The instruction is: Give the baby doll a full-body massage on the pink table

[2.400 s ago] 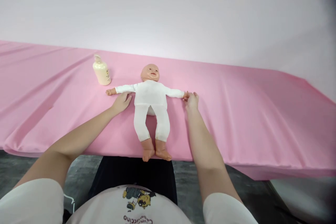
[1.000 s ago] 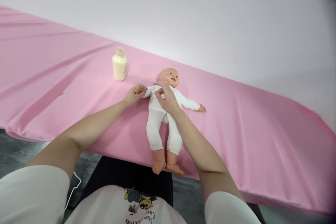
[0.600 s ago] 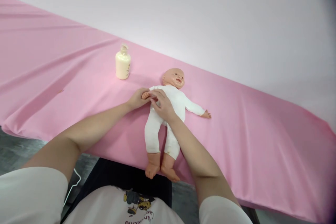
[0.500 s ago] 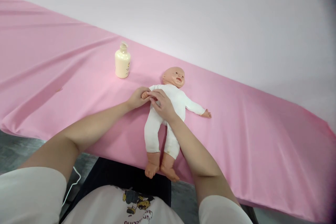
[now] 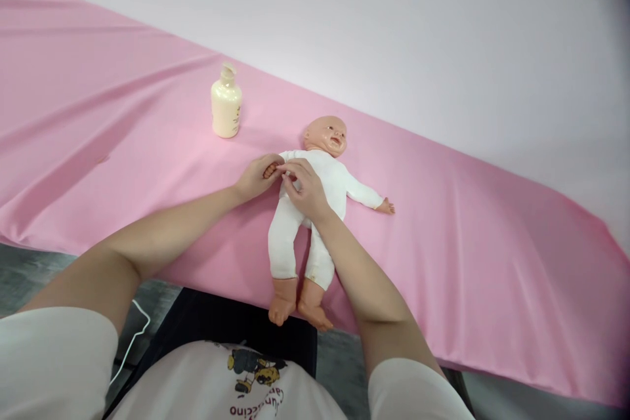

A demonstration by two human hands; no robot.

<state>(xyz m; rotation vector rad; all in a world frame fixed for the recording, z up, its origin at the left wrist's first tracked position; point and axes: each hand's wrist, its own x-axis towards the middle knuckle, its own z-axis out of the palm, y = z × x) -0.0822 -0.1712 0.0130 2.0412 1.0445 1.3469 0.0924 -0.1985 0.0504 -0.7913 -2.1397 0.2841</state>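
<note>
A baby doll (image 5: 315, 203) in a white one-piece suit lies face up on the pink cloth (image 5: 467, 236), with its bare feet over the near edge. My left hand (image 5: 256, 177) holds the doll's small hand on the left side. Just beside it, my right hand (image 5: 302, 189) pinches the white sleeve at that same wrist, resting over the doll's chest. The doll's other arm stretches out to the right, untouched.
A cream pump bottle (image 5: 226, 102) stands upright on the cloth, left of and beyond the doll's head. The pink cloth lies in long folds at the left. A plain pale wall rises behind. Grey floor and a dark seat show below the near edge.
My right hand left the doll's right-side hand and crossed over to the left sleeve. My left hand closed on the doll's left-side hand. The view shifted slightly.
</note>
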